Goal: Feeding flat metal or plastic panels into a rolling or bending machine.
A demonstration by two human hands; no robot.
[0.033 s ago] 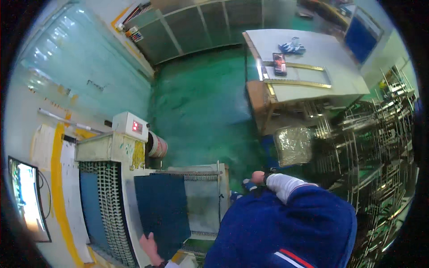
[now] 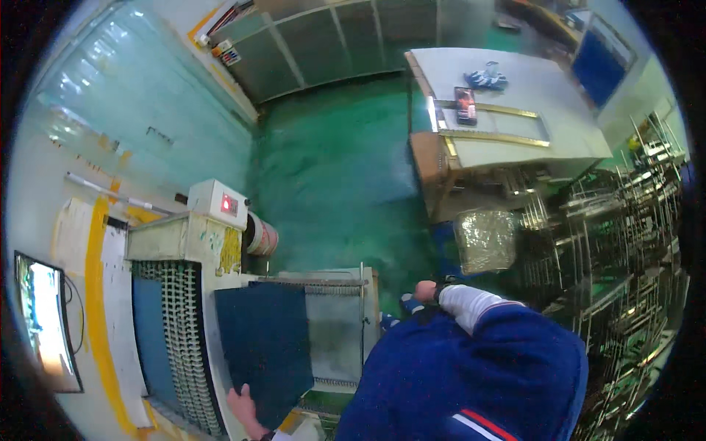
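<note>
A flat dark blue panel (image 2: 268,342) lies tilted across the feed end of the roller machine, partly over a metal frame with toothed rails (image 2: 334,338). At its near left edge is my left hand (image 2: 246,411), fingers closed on the panel's edge; the fingertips are partly hidden. My right hand (image 2: 425,290) hangs beside my body, fingers curled in, with nothing visible in it. Just left of the panel runs a row of white toothed rollers (image 2: 184,338), with a blue surface (image 2: 153,331) beyond them.
A white control box (image 2: 218,203) with a red display stands on the machine. Behind it sits a bucket (image 2: 262,235). At far right a white table (image 2: 540,84) bears a phone (image 2: 465,105), gloves (image 2: 487,79) and a metal frame (image 2: 500,138). Metal racks (image 2: 625,257) crowd the right side.
The panel has shifted slightly left toward the rollers, and my left hand with it. The view has turned a little. My right hand stays beside my body.
</note>
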